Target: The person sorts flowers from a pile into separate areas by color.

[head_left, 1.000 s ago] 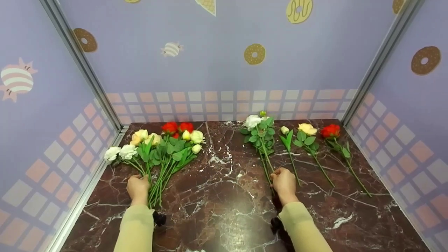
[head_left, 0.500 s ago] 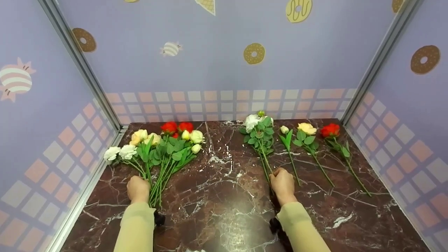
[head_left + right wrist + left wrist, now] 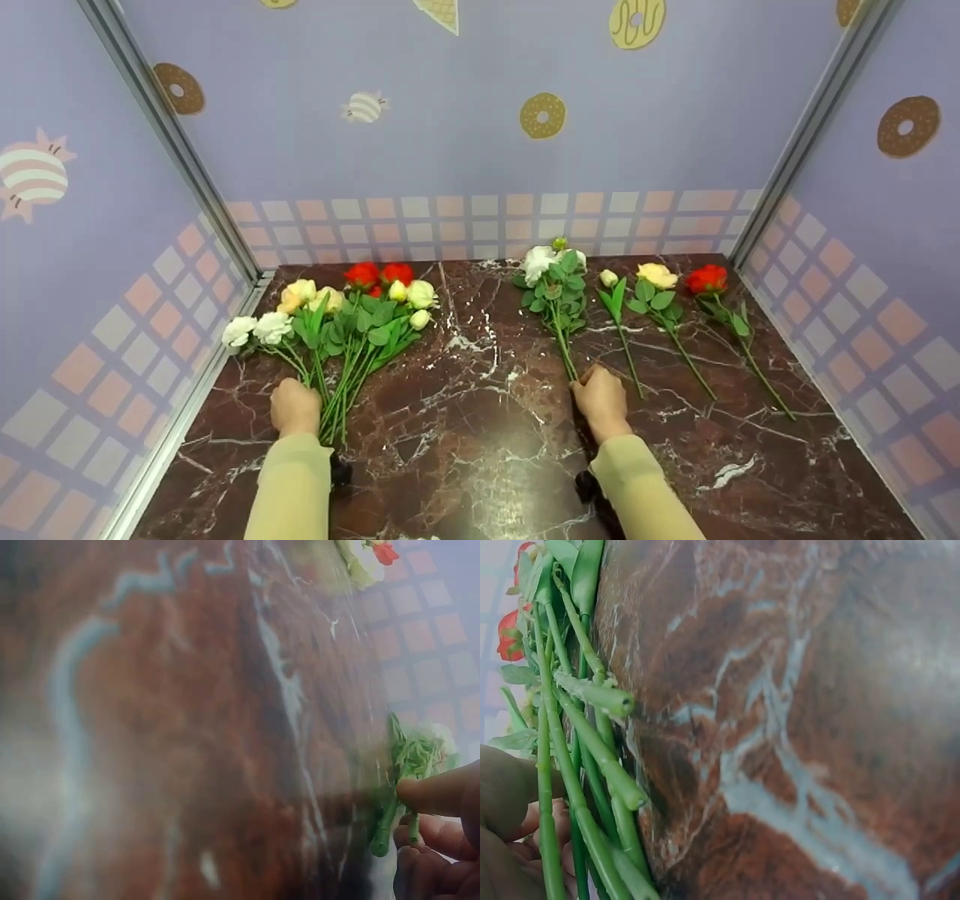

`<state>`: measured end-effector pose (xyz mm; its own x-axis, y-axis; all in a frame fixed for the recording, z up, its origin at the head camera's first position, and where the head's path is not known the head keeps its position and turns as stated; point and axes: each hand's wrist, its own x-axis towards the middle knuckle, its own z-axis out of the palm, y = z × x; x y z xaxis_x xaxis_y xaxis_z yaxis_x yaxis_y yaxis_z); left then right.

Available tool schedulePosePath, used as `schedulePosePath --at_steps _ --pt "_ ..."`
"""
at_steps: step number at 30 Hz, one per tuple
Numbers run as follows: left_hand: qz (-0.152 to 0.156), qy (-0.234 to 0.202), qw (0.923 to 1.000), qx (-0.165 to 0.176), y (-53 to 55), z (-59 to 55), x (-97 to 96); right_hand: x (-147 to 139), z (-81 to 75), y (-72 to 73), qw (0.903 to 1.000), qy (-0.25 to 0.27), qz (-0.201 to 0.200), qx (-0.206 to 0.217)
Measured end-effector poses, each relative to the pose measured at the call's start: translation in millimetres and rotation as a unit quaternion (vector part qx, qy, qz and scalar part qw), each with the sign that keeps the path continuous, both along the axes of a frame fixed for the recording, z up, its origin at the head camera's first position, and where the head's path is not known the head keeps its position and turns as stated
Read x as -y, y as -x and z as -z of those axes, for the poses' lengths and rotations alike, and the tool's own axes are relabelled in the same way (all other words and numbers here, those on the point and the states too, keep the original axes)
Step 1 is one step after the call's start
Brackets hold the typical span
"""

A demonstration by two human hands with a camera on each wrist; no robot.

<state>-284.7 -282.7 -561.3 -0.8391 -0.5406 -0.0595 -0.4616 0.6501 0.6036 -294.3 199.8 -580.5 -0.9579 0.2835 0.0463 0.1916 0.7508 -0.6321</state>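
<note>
At the left, my left hand grips stems at the side of a big flower bunch, where the stems of two white flowers run down to it. Up close in the left wrist view, several cut green stems cross in front of the thumb and fingers, partly hiding the hold. My right hand pinches the lower stems of a leafy white rose bunch. Its thumb and fingers and two cut stem ends show in the right wrist view.
Right of my right hand lie a single white tulip, a yellow rose and a red rose, spaced apart. Brown marble tabletop spans between the hands. Purple walls enclose the back and sides.
My right hand has slid slightly down the white rose stems toward me, and those stems now lie closer together. The left hand stays nearly in place, its knuckles turned a little more upward.
</note>
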Motion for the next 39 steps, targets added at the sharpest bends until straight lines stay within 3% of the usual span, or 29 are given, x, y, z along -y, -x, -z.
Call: schedulePosePath --at_steps 9,15,18,21,26,33,36,39 --pt "-0.039 -0.059 0.9970 -0.034 -0.8 -2.1 4.6 1 1.4 -1.1 0.9999 -0.010 -0.013 0.002" --pt "-0.074 -0.111 0.9897 -0.052 0.0 -7.5 5.4 0 0.2 -1.4 0.9998 -0.016 -0.011 0.005" --pt "-0.077 -0.137 0.9853 -0.068 0.9 -9.1 5.7 0 -0.6 -1.2 0.9997 -0.019 -0.012 0.005" --pt "-0.070 -0.186 0.9772 -0.074 1.7 -11.3 6.8 0 -1.0 -1.5 0.9997 -0.019 -0.012 0.007" --pt "-0.081 -0.276 0.9549 -0.073 4.2 -18.0 9.5 1 -1.9 -2.9 0.9998 -0.012 -0.009 0.015" --pt "-0.113 -0.328 0.9327 -0.099 5.0 -24.8 11.6 1 -4.0 -3.3 0.9998 -0.013 0.001 0.018" --pt "-0.117 -0.332 0.9284 -0.120 2.8 -25.6 8.2 2 -4.8 -3.4 0.9998 -0.015 0.004 0.014" --pt "-0.117 -0.319 0.9304 -0.136 2.3 -27.6 4.8 3 -6.4 -3.3 0.9998 -0.018 0.004 0.012"
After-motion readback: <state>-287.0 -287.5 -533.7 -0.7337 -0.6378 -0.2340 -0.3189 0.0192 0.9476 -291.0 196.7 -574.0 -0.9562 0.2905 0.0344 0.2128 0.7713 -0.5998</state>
